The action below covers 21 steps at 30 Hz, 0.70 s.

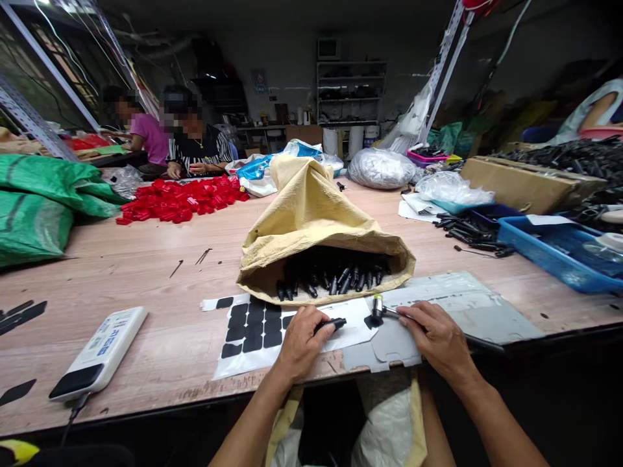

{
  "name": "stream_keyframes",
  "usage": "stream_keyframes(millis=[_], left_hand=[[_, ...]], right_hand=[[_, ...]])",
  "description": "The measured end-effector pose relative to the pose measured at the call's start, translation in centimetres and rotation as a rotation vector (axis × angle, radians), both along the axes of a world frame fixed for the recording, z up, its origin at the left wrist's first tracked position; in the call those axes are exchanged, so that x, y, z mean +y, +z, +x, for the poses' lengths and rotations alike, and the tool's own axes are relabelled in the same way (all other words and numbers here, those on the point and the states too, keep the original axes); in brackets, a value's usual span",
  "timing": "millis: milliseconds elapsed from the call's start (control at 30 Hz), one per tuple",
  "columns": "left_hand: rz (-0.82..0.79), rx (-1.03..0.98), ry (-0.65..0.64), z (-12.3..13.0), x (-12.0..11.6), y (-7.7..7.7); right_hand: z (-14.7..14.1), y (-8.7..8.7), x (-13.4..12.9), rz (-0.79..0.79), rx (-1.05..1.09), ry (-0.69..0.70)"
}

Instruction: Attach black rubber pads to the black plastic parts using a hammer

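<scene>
My left hand (304,340) is closed around a short black cylindrical part (337,322) lying low over the white sheet. In my right hand (438,334) is a small hammer (377,310), gripped by its thin metal shaft. Its dark head has a yellow upper face and rests at or just above the grey board (389,345). A black grip (484,344) sticks out past my right hand. Left of my hands, a white sheet (228,366) carries rows of black rounded-square stickers (256,321). Behind them a yellow sack (311,220) lies with its mouth facing me, black parts (343,279) inside.
A white power bank (100,353) with a cable lies left. Red pieces (182,200) are heaped behind, beside green sacks (43,207). A blue tray (559,253) and black parts (470,237) are at right. Two people (202,152) sit across the table; another person's arm (598,110) shows far right.
</scene>
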<state>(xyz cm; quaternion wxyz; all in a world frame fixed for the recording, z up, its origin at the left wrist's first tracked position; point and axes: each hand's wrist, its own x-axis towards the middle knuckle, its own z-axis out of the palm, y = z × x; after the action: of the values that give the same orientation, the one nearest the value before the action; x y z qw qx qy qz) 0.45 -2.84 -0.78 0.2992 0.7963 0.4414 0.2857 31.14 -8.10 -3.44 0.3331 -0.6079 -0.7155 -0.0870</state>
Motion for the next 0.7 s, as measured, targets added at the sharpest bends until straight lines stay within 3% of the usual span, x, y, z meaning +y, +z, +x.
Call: stream_keyframes(millis=[200,700], left_hand=[[0.030,0.047,0.010,0.09,-0.01,-0.05],[0.081,0.081,-0.017,0.12,-0.44,0.40]], right_hand=[[-0.11,-0.83,0.19,0.036,-0.052,-0.049],[-0.11,-1.02,0.22,0.047,-0.086,-0.086]])
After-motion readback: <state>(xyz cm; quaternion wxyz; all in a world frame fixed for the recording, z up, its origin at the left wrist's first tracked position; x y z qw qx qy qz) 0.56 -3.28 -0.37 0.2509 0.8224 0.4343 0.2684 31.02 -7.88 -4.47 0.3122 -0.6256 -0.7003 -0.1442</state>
